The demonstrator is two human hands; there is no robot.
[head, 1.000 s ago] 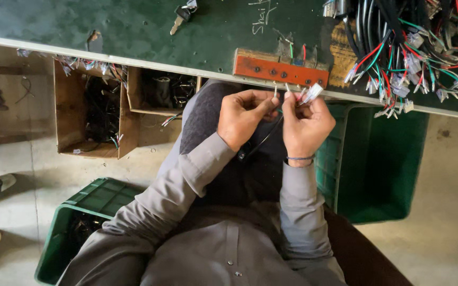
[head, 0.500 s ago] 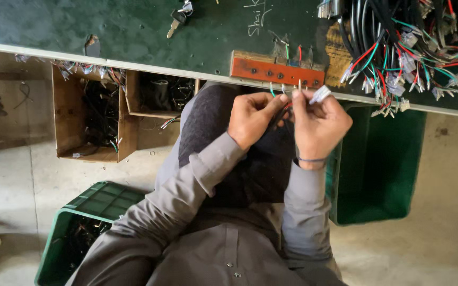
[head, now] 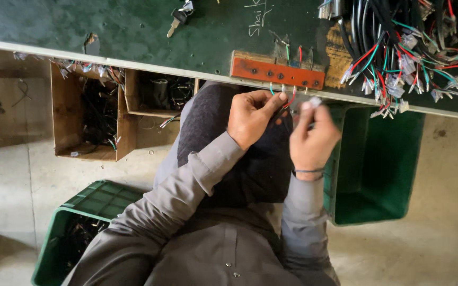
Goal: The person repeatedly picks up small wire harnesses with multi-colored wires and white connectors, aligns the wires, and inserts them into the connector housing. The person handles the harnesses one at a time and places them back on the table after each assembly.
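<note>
Head view showed that my left hand (head: 250, 116) pinched the thin wires (head: 287, 100) just below the orange block (head: 276, 70), while my right hand (head: 311, 140), closed on a small white connector (head: 314, 101), had lifted slightly nearer that block.

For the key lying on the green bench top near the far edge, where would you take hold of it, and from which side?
Take the key by its dark head, the wide end pointing away from the person, coming down from above. It lies flat on the green bench top, so only the thicker head offers a grip; the thin metal blade slants toward the bench's near edge. Both hands are busy with thin wires.
</note>
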